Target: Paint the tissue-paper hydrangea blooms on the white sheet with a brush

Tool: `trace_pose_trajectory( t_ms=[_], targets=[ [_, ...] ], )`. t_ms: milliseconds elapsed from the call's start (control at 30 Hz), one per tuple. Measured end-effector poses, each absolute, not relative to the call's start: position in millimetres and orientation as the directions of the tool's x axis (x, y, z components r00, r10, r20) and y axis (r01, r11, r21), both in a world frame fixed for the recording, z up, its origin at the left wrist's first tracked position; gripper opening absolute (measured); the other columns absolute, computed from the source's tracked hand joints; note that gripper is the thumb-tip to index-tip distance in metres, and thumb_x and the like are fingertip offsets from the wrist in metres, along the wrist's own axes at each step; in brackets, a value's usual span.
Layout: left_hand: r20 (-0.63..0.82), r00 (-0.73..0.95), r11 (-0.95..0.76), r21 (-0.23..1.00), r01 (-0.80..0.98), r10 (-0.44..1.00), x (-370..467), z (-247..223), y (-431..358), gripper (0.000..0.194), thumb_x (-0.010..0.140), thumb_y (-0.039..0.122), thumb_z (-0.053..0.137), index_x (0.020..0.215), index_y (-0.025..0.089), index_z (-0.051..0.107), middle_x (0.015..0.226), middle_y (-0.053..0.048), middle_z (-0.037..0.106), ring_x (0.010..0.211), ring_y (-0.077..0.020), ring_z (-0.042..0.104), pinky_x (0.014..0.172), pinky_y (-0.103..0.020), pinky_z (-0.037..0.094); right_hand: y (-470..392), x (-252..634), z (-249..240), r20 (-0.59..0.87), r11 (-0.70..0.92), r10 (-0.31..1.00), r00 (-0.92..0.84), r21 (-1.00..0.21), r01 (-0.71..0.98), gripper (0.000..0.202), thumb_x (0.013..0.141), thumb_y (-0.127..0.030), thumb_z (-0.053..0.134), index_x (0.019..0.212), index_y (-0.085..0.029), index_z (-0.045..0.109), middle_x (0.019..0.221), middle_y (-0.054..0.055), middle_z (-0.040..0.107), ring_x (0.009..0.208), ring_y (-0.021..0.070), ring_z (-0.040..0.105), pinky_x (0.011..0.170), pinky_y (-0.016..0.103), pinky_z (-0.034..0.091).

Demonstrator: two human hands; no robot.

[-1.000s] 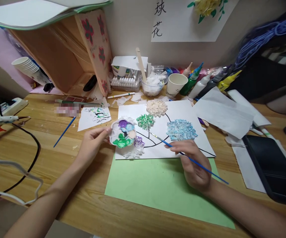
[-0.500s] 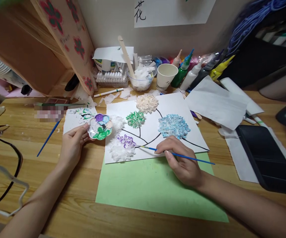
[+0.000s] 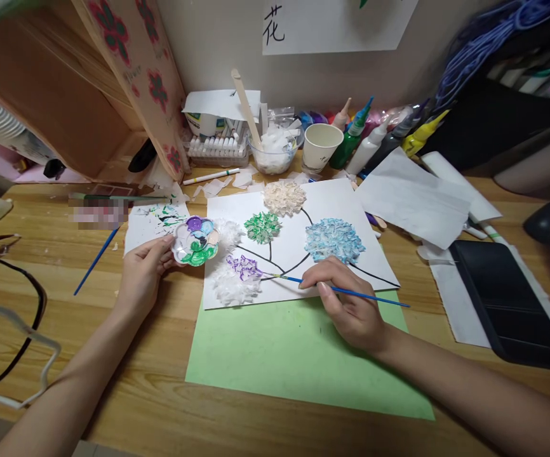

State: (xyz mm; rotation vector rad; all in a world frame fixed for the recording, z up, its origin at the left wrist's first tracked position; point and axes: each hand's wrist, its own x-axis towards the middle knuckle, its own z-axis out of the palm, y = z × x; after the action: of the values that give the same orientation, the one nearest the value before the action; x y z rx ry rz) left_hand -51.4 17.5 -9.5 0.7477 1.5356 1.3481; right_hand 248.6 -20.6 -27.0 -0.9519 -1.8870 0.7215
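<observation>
My right hand pinches a blue paintbrush, its tip against the purple-painted upper part of a white paper flower. My left hand grips the edge of a flower-shaped paint palette with purple, blue, peach, black and green paint, held over the left side of the picture. On the white sheet are drawn black stems and more raised paper flowers: a green one, a cream one, a blue one and a white one partly behind the palette.
Green paper lies under the picture. Behind stand a paper cup, a bowl of paper scraps with a wooden stick, and several paint bottles. At right lies a black phone-like object; at left, another blue brush.
The camera view has shifted slightly. The brush tip stays at the purple part of the flower, and both hands keep their holds with little movement.
</observation>
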Motion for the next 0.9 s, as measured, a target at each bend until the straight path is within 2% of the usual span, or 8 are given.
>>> trace_pose_trajectory(
  t_ms=[333,900],
  targets=[
    [-0.204,-0.386,0.212,0.977,-0.023,0.9,-54.7,-16.7,19.6,0.029,0.06,0.037,0.073,0.076,0.014,0.066,0.062,0.0,0.066,0.058,-0.0146,0.063,0.054,-0.025,0.051,-21.0,248.5,-26.4,0.448,0.548,0.831,-0.33,-0.764,0.342,0.019,0.09,-0.016,0.039,0.085,-0.021,0.057,0.075,0.003,0.062,0.071,0.0165,0.053,0.067,0.032,0.041],
    [-0.221,-0.313,0.218,0.975,-0.044,0.924,-56.1,-17.6,17.8,0.028,0.063,0.039,0.075,0.073,0.014,0.069,0.06,0.0,0.064,0.055,-0.0125,0.06,0.057,-0.023,0.05,-21.2,247.4,-27.8,0.444,0.541,0.836,-0.321,-0.764,0.351,0.02,0.091,-0.018,0.039,0.085,-0.021,0.057,0.075,0.003,0.062,0.071,0.0169,0.054,0.066,0.033,0.041]
  ],
)
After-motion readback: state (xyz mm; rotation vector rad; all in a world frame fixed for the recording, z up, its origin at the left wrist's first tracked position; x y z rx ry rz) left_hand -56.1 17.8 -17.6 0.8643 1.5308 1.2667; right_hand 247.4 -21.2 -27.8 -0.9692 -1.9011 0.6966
